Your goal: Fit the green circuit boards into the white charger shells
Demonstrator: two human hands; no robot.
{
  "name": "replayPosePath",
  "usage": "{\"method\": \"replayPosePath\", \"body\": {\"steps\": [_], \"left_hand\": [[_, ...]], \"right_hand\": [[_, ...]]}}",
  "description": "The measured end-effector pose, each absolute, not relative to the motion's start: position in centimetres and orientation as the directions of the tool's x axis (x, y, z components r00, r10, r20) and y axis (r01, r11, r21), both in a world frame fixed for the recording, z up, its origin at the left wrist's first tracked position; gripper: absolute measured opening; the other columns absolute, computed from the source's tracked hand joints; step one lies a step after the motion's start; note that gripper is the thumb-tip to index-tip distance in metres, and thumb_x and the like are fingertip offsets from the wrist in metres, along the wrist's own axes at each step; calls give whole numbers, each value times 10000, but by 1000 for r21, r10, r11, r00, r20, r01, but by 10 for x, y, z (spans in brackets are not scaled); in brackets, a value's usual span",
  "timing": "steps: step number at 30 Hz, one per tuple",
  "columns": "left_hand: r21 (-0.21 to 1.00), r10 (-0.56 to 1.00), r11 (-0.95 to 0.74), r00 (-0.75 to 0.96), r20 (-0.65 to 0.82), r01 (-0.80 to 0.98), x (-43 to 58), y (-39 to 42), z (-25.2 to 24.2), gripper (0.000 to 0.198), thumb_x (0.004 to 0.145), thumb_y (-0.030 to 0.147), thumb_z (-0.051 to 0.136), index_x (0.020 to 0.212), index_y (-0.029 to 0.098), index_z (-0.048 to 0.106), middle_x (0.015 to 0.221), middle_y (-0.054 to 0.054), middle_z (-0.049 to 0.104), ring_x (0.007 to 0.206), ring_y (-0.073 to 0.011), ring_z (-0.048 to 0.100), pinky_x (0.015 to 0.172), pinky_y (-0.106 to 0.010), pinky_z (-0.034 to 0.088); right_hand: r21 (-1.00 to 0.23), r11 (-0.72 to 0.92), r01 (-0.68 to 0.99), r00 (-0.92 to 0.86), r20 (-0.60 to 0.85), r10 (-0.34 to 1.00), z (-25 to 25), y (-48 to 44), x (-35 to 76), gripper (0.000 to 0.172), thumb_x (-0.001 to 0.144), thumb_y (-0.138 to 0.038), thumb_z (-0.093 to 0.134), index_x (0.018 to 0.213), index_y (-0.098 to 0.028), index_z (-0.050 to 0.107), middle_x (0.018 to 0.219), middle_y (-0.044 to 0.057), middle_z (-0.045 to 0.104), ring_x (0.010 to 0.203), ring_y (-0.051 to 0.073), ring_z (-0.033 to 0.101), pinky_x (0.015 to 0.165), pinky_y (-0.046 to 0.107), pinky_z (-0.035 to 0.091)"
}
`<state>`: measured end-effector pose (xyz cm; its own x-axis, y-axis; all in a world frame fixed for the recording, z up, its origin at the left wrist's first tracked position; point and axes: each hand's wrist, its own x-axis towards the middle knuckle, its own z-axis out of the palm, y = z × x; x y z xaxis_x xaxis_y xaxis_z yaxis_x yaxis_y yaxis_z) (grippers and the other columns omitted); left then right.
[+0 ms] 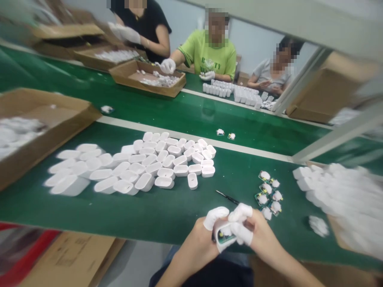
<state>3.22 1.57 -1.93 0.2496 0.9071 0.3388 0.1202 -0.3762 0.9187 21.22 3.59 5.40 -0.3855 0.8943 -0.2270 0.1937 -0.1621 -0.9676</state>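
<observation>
White finger cots cover several fingertips of both my hands. My left hand (pixel 205 235) is wrapped round a white oval plastic housing (pixel 222 249), its open side towards me. Inside the housing shows a green circuit board (pixel 225 239) with white and yellow parts on it. From the other side my right hand (pixel 254 227) grips the same piece, its covered fingertips pressed at the housing's edge and over the board. Just beyond my hands lies a thin dark tool (pixel 229 197) with a pointed metal tip. Several small circuit boards (pixel 262 199) with white domes lie beyond my right hand.
Many open white housings (pixel 167 161) stand left of centre. A cardboard tray (pixel 56 131) sits at far left, a heap of white pieces (pixel 344 203) at right. Across the green conveyor belt (pixel 185 115), carrying a few boards, three people work beside another cardboard tray (pixel 161 91).
</observation>
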Motion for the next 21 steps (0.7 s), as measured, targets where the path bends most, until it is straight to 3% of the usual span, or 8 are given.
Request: {"method": "replayPosePath", "body": {"steps": [2,4,7,10,14,16,18,21], "left_hand": [[953,931,-283,273,245,112,35,20,-19,313,883,225,751,1162,227,608,833,7,773,653,-150,730,667,-228,594],[969,933,-208,323,157,130,37,25,-16,258,875,173,711,1115,219,627,815,7,751,665,-155,721,675,-236,593],[950,914,-228,384,133,214,33,34,-15,418,840,105,693,1236,220,631,1100,-75,787,883,-207,778,815,-288,634],[842,916,-380,282,285,383,15,43,-23,579,894,131,691,1438,259,539,1329,-114,720,1047,-239,765,926,-346,640],[564,822,-426,41,568,707,-21,63,-45,287,996,190,628,1278,239,633,1158,-110,711,1067,-289,696,910,-420,626],[438,773,-409,48,632,801,-34,75,-58,207,991,190,628,1195,208,653,1145,-132,690,1047,-309,661,862,-436,627],[325,739,-430,122,662,842,-40,84,-70,206,976,168,635,1180,189,655,1164,-150,667,1039,-312,640,826,-429,632],[247,737,-431,181,651,868,-40,89,-83,218,966,139,632,1180,172,659,1185,-165,631,1021,-298,623,804,-419,641]], "right_hand": [[-937,54,344,-447,-113,888,53,33,217,405,941,-607,696,849,-212,673,702,-3,597,599,147,550,568,252,466],[-821,285,495,-535,-29,845,53,32,221,404,990,-596,633,893,-206,679,797,50,670,682,186,609,624,283,494],[-637,469,612,-622,-22,782,53,49,227,421,1025,-579,578,869,-197,658,815,71,705,702,202,654,649,292,509],[-475,331,815,-438,-130,890,50,105,245,394,951,-553,712,787,-203,640,744,7,698,666,163,664,653,247,510],[-256,-8,967,-6,-51,999,41,216,299,357,1016,-445,674,843,-133,690,816,73,721,778,218,710,753,329,560],[-177,-155,972,151,-33,988,33,261,328,255,1030,-388,684,1041,-135,708,1000,63,740,886,205,726,821,375,606],[-123,-254,959,253,-28,967,22,288,350,268,1029,-368,696,1187,-152,692,1152,75,729,989,217,730,869,409,628],[-65,-329,942,328,-27,944,5,302,368,314,1030,-365,696,1264,-157,674,1242,97,711,1060,239,725,906,437,633]]}}
